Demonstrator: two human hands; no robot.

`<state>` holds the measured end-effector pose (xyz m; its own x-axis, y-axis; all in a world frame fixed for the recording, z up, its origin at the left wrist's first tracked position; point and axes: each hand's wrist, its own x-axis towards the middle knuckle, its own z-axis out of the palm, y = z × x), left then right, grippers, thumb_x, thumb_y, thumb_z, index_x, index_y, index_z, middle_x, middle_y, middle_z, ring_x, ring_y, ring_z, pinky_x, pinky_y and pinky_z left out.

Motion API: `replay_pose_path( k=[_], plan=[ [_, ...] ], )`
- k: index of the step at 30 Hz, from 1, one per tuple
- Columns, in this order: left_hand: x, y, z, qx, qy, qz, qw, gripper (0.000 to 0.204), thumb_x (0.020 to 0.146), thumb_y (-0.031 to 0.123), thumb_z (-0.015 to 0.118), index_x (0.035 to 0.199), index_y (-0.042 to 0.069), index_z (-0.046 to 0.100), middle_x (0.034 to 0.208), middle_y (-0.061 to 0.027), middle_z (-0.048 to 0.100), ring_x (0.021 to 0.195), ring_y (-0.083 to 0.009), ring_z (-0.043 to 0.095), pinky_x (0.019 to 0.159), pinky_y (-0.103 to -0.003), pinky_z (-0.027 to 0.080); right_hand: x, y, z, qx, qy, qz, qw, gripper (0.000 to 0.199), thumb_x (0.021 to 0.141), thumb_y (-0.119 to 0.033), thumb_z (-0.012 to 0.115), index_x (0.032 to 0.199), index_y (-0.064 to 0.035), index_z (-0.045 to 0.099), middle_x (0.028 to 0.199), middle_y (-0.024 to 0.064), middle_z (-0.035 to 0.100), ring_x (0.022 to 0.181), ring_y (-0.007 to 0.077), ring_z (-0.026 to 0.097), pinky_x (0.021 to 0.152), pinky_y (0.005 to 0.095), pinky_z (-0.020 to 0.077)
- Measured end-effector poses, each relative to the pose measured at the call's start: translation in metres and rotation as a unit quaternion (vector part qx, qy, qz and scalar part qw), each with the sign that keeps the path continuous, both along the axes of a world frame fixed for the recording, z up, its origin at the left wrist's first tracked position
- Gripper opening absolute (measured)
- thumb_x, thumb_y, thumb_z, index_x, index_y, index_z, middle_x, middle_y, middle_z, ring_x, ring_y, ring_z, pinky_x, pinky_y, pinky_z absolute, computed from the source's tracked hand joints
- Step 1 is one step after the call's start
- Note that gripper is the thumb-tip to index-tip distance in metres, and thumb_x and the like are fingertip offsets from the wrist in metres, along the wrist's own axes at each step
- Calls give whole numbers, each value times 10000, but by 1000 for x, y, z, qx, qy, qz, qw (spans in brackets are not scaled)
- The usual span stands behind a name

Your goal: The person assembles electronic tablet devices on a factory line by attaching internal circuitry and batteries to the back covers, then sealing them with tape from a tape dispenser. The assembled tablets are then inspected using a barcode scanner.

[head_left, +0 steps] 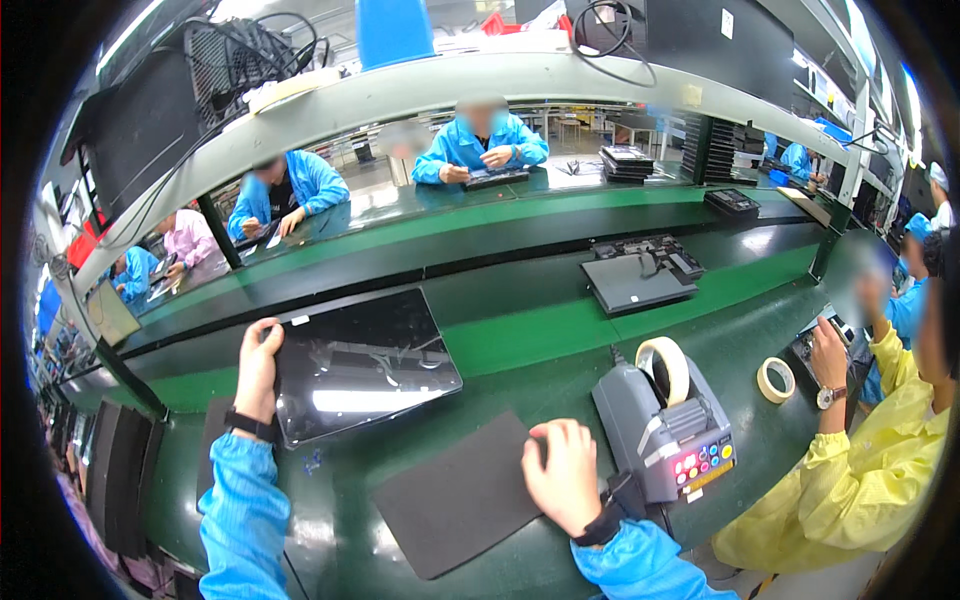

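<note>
- One glossy black panel (370, 360) ahead and left of us on the green bench (520, 380), and our left hand (258, 365) has it, gripping the left edge!
- Long axis runs left to right, the right end angled slightly away; our left hand is clearly the nearer, our right well off to the panel's lower right.
- Over to our right hand (562, 475): fingers half curled at the right edge of a flat black sheet (455, 500); gripping or merely resting, we cannot tell. Hands well apart!
- Counting up: one panel, one sheet between our forearms, one grey tape dispenser (650, 440), two cream tape rolls (765, 385), one mounted, one loose.
</note>
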<state>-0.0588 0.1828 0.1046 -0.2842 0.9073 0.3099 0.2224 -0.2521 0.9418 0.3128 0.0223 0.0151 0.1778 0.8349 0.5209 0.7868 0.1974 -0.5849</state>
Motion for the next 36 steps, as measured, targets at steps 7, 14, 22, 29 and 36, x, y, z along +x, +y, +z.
replay_pose_path(
  k=[7,14,22,29,36],
  plan=[
    [-18,147,-96,-62,-96,-61,992,324,902,172,561,1140,-47,545,1103,-117,602,980,-196,568,862,-315,425,-13,-3,-16,-85,-157,0,984,508,786,-343,622,1160,-16,513,1057,136,543,944,293,523,756,424,417],
    [-92,251,-183,-106,193,103,970,341,800,279,631,833,-59,662,812,-217,667,741,-299,654,696,-398,495,-18,1,1,-123,-118,23,985,539,815,-372,631,1175,8,503,1028,137,527,899,301,524,734,400,458],
    [-18,168,-122,46,509,149,846,327,761,157,577,997,-69,549,940,-291,615,879,-436,601,803,-454,489,-12,11,-15,-94,-116,32,988,566,801,-401,637,1159,18,509,946,131,529,839,283,534,697,376,460],
    [149,-49,-59,-324,517,-366,702,613,838,596,487,825,16,688,783,-202,655,779,-336,646,724,-420,508,-13,6,-18,-92,-77,31,992,499,777,-283,675,1142,14,510,985,169,534,900,335,528,764,423,442],
    [124,-119,-67,-276,345,-265,857,622,815,549,600,928,-56,505,817,-213,610,777,-303,613,682,-384,490,-24,4,-18,-89,110,63,988,371,744,-152,707,1048,2,562,891,119,548,782,240,540,690,347,449]
  ],
)
